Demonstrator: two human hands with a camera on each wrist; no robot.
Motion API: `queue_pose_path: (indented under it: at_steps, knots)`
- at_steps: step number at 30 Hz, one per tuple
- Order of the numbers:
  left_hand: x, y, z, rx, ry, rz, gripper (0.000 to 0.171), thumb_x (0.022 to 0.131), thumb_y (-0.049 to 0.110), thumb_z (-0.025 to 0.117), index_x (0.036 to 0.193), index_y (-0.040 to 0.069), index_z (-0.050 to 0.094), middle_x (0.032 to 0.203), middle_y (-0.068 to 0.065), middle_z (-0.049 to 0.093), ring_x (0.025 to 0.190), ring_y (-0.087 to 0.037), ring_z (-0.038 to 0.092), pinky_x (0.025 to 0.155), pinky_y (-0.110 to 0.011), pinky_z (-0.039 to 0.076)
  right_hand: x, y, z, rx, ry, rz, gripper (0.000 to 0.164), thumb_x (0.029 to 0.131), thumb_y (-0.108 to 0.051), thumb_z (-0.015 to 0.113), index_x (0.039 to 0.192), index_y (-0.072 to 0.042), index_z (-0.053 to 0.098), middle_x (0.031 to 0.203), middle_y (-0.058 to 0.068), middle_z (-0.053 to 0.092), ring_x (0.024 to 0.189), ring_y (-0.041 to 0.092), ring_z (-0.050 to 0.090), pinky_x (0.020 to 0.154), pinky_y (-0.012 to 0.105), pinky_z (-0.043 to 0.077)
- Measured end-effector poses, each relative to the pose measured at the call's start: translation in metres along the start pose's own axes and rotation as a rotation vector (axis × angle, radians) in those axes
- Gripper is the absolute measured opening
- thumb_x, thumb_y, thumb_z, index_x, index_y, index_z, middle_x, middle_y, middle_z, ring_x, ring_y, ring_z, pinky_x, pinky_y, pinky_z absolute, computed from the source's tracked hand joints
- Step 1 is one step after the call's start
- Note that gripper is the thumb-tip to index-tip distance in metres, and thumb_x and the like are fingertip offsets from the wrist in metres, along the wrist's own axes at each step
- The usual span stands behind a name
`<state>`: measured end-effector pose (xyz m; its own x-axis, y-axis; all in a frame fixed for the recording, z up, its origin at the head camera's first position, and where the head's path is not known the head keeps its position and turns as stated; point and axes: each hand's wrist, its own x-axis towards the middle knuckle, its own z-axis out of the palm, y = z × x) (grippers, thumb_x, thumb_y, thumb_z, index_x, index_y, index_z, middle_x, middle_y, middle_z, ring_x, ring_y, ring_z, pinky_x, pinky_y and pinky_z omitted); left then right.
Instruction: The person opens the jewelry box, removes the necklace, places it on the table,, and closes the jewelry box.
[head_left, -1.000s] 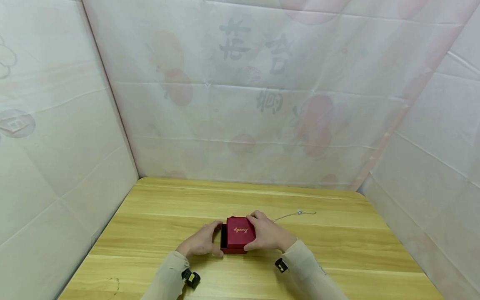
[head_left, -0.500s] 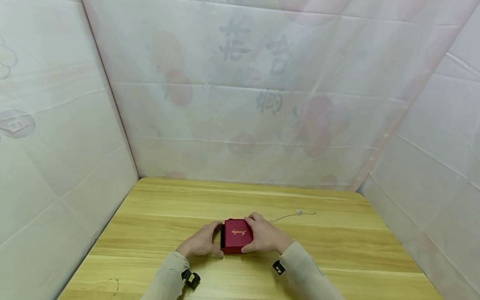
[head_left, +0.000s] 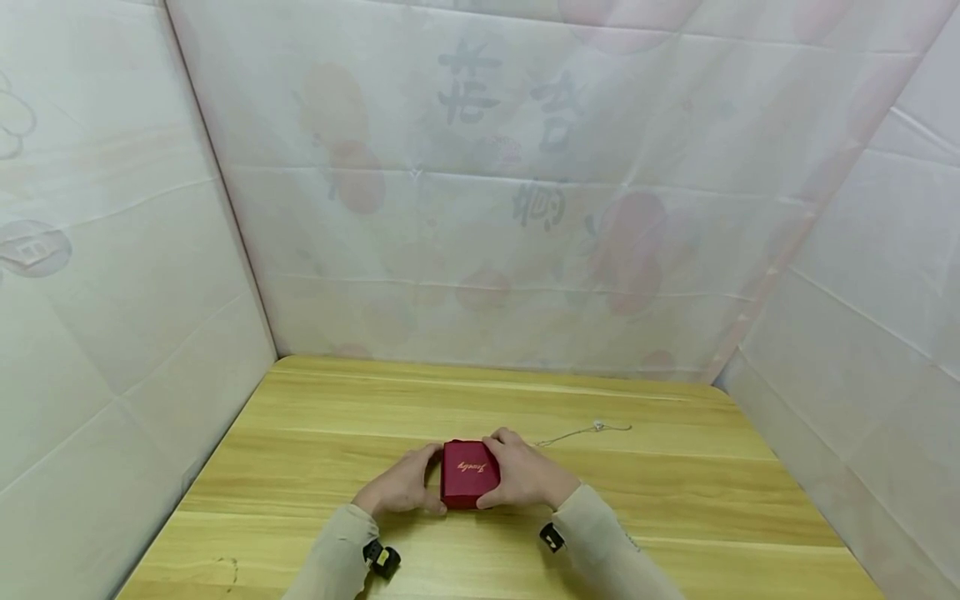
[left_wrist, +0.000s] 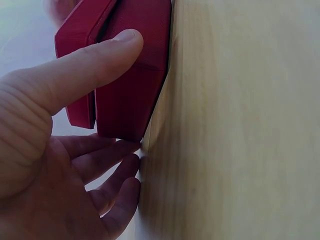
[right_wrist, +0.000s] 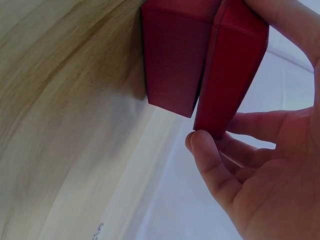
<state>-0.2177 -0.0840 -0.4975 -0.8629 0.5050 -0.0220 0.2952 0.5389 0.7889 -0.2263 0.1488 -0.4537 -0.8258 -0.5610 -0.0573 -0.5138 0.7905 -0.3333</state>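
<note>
A dark red jewelry box lid (head_left: 471, 471) with gold "Jewelry" lettering, upside down to me, lies over its box base (left_wrist: 132, 75) at the table's front middle. In the wrist views a thin dark gap runs between the lid (right_wrist: 235, 65) and the base. My left hand (head_left: 401, 486) grips the base from the left, thumb on its near side and fingers round the far corner. From the right, my right hand (head_left: 528, 473) holds the lid between thumb and fingers. A thin silver chain necklace (head_left: 597, 427) lies on the table beyond the right hand, partly hidden behind it.
The wood-grain table (head_left: 337, 400) is enclosed by pale printed cloth walls (head_left: 487, 317) at the back and both sides. Small black devices sit on both wrists, below the sleeves.
My right hand has slid the lid leftward and slightly toward me, covering the dark opening at the base's left side. The left hand and the necklace stay where they were.
</note>
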Motion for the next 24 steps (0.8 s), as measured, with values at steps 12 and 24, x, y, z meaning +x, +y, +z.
queue_pose_path:
  at_steps: [12,24]
  knots:
    - [-0.0005,0.0008,-0.0004,-0.005,0.002,-0.002,0.096,0.064,0.018,0.088,0.141,-0.001,0.034,0.134,-0.016,0.046,0.123,-0.035,0.04,0.104,-0.052,0.03,0.0034,-0.0031,0.0031,-0.001,0.002,0.002,0.099,0.067,-0.055,0.079,0.139,0.003,0.042,0.126,0.008,0.045,0.102,0.018,0.051,0.086,0.036,0.049]
    - [0.0004,0.0,-0.0002,-0.014,0.004,-0.009,0.101,0.062,0.017,0.088,0.143,-0.001,0.03,0.135,-0.016,0.044,0.124,-0.035,0.039,0.105,-0.053,0.029,0.0049,-0.004,0.003,0.009,-0.004,-0.012,0.097,0.068,-0.053,0.079,0.138,0.004,0.043,0.123,0.008,0.045,0.1,0.016,0.051,0.086,0.036,0.049]
